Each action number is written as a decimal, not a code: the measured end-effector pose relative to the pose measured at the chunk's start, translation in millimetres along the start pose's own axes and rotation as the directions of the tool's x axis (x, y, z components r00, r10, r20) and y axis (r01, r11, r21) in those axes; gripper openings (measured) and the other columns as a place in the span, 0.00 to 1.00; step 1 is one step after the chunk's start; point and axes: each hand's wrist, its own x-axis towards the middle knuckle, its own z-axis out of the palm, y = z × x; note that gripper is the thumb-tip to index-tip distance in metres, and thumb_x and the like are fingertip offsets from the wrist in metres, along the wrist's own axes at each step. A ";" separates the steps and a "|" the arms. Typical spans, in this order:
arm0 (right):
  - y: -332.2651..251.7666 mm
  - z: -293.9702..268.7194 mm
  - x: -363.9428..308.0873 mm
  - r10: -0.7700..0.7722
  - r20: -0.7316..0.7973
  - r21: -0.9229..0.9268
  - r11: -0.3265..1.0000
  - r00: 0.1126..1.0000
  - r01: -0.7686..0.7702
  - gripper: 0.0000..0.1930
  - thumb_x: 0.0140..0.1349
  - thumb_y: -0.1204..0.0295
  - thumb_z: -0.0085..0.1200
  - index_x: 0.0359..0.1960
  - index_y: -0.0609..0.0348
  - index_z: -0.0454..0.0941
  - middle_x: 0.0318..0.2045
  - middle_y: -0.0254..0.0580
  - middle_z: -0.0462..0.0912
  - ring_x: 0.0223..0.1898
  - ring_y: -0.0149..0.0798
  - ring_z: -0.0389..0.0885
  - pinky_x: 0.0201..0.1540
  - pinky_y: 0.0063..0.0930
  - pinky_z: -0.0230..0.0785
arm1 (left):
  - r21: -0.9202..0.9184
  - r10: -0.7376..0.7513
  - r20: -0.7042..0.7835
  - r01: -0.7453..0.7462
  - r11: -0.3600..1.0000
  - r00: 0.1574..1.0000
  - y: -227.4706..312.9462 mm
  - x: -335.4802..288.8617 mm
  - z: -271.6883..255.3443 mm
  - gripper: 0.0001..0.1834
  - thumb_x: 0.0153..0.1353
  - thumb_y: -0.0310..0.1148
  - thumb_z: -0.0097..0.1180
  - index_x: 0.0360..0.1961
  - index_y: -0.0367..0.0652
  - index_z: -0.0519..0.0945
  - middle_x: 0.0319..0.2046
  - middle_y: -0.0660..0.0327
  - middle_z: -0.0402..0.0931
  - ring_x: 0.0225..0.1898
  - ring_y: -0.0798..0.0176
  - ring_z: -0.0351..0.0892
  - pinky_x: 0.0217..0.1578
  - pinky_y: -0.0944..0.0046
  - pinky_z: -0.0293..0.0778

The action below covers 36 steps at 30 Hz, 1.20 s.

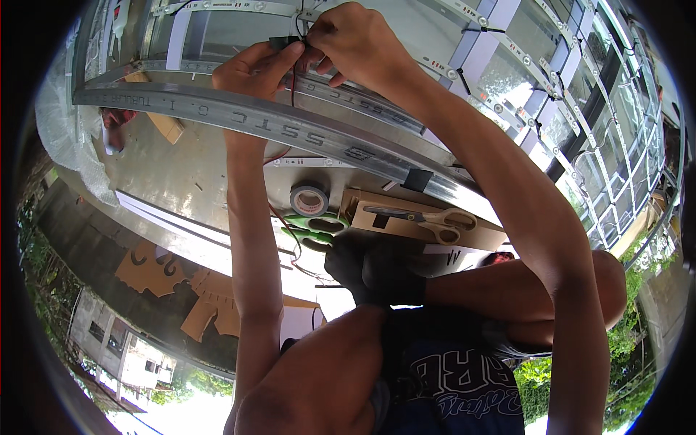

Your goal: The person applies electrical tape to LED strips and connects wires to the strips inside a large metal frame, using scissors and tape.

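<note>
At the top middle, my left hand (250, 72) reaches over a grey metal tube (181, 104) and pinches a short piece of black tape (279, 43). My right hand (362, 45) is just right of it, fingertips closed at the same spot on a thin dark wire. What exactly lies between the right fingertips is hidden by the fingers. A thin red wire (293, 90) hangs down from the joint between the two hands. White LED strips (225, 5) run along the frame behind them.
Beneath the tube lie a tape roll (309, 201), green-handled scissors (313, 225) and beige-handled scissors (444, 220) on a cardboard box (355, 214). More LED strips on a metal lattice (540, 80) rise at the right. Cut cardboard pieces (148, 274) lie at the left.
</note>
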 end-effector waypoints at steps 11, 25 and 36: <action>-16.3 -13.0 -10.1 0.045 0.061 -0.004 0.999 0.997 -0.045 0.11 0.57 0.74 0.51 0.30 0.73 0.80 0.23 0.50 0.83 0.24 0.41 0.84 0.28 0.30 0.81 | -0.060 0.016 -0.045 -0.018 0.998 0.999 0.2 -2.8 1.1 0.10 0.55 0.33 0.64 0.31 0.35 0.84 0.23 0.62 0.82 0.23 0.76 0.74 0.26 0.73 0.71; -29.6 -23.0 -10.4 0.027 0.072 0.035 0.999 0.997 -0.029 0.13 0.57 0.72 0.49 0.22 0.71 0.80 0.17 0.45 0.80 0.19 0.34 0.80 0.24 0.26 0.72 | -0.087 0.060 -0.123 -0.071 0.994 0.991 10.3 -11.9 13.0 0.11 0.55 0.33 0.64 0.32 0.34 0.85 0.23 0.59 0.82 0.25 0.76 0.75 0.28 0.71 0.69; -39.2 -22.7 -13.2 0.168 0.111 0.093 0.980 0.980 -0.178 0.12 0.61 0.73 0.48 0.25 0.70 0.80 0.19 0.40 0.81 0.21 0.30 0.77 0.24 0.23 0.70 | 0.051 0.065 -0.182 -0.057 0.997 0.981 7.8 -9.1 19.3 0.10 0.54 0.33 0.64 0.33 0.37 0.86 0.24 0.64 0.83 0.27 0.76 0.76 0.32 0.73 0.71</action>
